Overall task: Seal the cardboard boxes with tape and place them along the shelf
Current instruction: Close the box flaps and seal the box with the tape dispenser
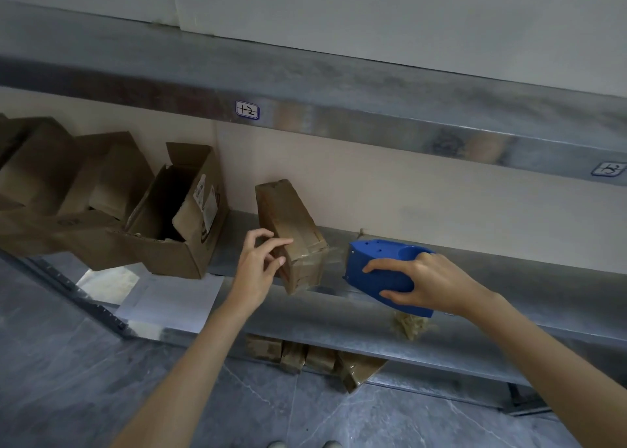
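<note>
As I stand at a metal shelf (pixel 339 308), my left hand (pixel 259 264) pinches the near corner of a small cardboard box (pixel 291 230), forefinger over its top face and thumb against its side. The box, wrapped in glossy tape, sits tilted on the shelf just above the centre of the view, its long axis running from five o'clock toward eleven. At three o'clock from it, my right hand (pixel 431 283) grips a blue tape dispenser (pixel 376 267), fingers curled over its top and thumb beneath; the dispenser is near the box but apart from it, and a strip of clear tape (pixel 334 256) appears to span the gap, though I cannot tell where it ends. A crumpled wad of tape (pixel 410 323) lies on the shelf's front lip at six o'clock from the dispenser. At nine o'clock from the small box stands an open carton (pixel 176 217) with its flaps up, and more open cartons (pixel 51 176) crowd the shelf beyond it. A handwritten label (pixel 247 110) is stuck to the edge of the upper shelf at twelve o'clock. Several taped packages (pixel 305 356) rest on the grey floor beneath the shelf.
</note>
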`<state>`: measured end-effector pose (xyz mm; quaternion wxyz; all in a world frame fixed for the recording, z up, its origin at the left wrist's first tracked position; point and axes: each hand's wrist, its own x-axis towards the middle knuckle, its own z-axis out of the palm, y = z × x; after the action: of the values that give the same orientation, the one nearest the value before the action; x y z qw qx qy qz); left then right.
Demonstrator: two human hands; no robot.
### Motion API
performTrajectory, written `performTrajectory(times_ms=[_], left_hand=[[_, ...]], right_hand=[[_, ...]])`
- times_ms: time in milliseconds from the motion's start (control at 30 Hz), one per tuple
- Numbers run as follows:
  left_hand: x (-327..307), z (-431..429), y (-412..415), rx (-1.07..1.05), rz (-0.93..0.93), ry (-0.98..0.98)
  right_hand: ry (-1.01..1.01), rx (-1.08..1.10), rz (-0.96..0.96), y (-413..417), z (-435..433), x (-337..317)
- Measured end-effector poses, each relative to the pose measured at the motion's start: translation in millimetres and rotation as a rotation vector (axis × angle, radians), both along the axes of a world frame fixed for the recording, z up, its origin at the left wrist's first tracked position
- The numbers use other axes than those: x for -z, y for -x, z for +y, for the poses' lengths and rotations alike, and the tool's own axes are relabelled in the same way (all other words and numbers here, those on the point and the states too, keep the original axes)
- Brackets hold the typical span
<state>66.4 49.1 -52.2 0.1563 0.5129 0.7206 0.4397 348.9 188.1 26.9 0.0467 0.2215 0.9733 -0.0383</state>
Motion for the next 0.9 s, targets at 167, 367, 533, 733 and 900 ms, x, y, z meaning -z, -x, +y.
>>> performTrajectory(times_ms=[167, 367, 533, 733, 900], left_hand=[[2.8, -0.3, 1.6, -0.01, 0.142, 0.014], [4.9, 11.0, 1.6, -0.001, 0.203, -0.03], [9.3, 22.5, -5.2, -0.066, 0.15, -0.095], [21.8, 30.7, -15.1, -0.137, 0.201, -0.182], [30.9, 31.5, -19.5, -0.115, 0.213, -0.181]], right_hand=[[-0.017, -0.006, 0.026, 3.8, -0.4, 1.1], [-0.046, 0.019, -0.009, -3.8, 6.3, 5.0], [-0.058, 0.034, -0.014, -6.4, 6.7, 6.8], [-0.056, 0.046, 0.017, -4.3, 7.4, 8.4], [-0.055, 0.053, 0.04, -3.6, 8.8, 8.5]])
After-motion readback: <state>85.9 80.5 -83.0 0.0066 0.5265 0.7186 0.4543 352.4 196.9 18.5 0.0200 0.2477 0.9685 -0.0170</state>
